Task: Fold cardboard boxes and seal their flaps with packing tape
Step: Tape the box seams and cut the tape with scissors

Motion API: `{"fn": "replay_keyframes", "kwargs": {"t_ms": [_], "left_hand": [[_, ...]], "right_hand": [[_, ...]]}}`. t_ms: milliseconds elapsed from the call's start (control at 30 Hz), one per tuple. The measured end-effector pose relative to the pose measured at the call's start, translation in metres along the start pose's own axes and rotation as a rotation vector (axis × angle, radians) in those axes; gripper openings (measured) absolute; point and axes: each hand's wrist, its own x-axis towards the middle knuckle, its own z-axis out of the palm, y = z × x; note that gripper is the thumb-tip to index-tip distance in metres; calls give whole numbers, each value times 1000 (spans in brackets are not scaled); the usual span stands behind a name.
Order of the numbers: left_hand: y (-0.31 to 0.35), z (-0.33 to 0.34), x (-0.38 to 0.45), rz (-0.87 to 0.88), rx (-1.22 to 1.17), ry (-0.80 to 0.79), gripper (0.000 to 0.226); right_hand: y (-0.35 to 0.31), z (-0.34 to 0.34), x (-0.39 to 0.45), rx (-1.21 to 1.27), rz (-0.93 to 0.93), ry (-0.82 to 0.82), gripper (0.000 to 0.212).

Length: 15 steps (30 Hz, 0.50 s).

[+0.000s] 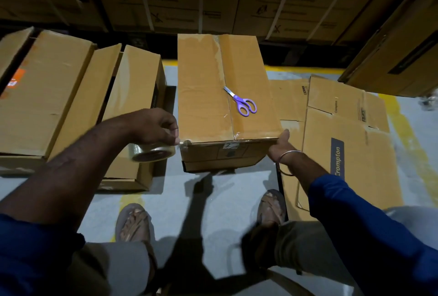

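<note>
A closed cardboard box [222,96] stood on the grey floor [180,201] in front of the person, its top seam covered with clear tape. The left hand [154,127] grasped a roll of clear packing tape [151,151] at the box's near-left corner, fingers curled over the roll. The right hand [280,144] pressed against the near-right corner, thumb along the top edge. Purple scissors [241,102] lay on the box top. 1 flattened carton [341,144] lay just right.
</note>
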Motion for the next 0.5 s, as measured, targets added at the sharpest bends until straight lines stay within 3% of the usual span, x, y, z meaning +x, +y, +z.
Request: {"fn": "replay_keyframes", "kwargs": {"t_ms": [100,200,367,500], "left_hand": [[1,2,2,15,-27,7,9],[1,3,4,14,-12,21,8],[-2,4,7,44,-110,37,7],[-5,6,11,34,-199,87,5]], "right_hand": [[-5,-16,7,-99,-115,274,56],[-22,-20,3,27,-336,486,42],[-61,-6,10,-75,-540,515,22],[-89,5,22,-234,-534,507,33]]}}
